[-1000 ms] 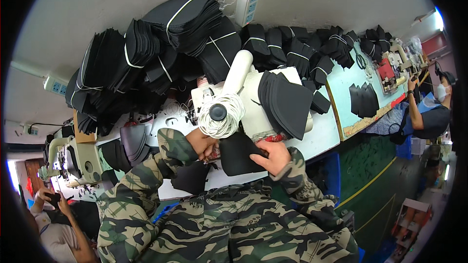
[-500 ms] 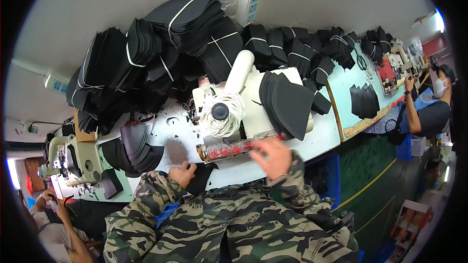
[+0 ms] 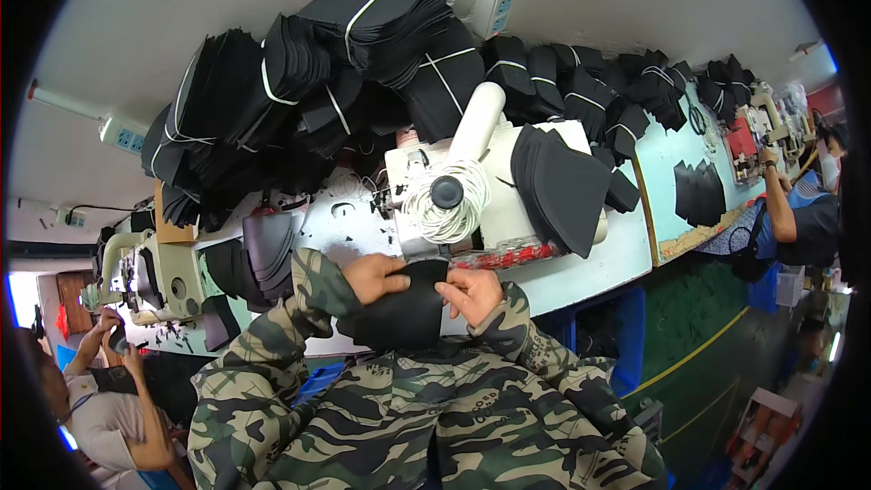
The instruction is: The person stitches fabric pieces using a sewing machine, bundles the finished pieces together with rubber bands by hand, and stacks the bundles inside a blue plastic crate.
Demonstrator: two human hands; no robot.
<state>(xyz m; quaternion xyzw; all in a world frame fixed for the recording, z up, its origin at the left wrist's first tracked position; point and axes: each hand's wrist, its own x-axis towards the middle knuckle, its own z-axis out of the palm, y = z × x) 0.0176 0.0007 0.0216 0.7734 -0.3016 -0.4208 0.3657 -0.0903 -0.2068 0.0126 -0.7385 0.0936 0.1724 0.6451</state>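
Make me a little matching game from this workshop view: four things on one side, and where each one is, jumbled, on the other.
Things
1. Loose black sheet material
2. Coiled white cord
3. Fanned black stack
4. Blue bin

Places
A. Around a round black knob
B. Just below the edge of the white table in the picture
C. Held by the left hand and the right hand
D. On top of the cream machine

Right pairs: 1-C, 2-A, 3-D, 4-B
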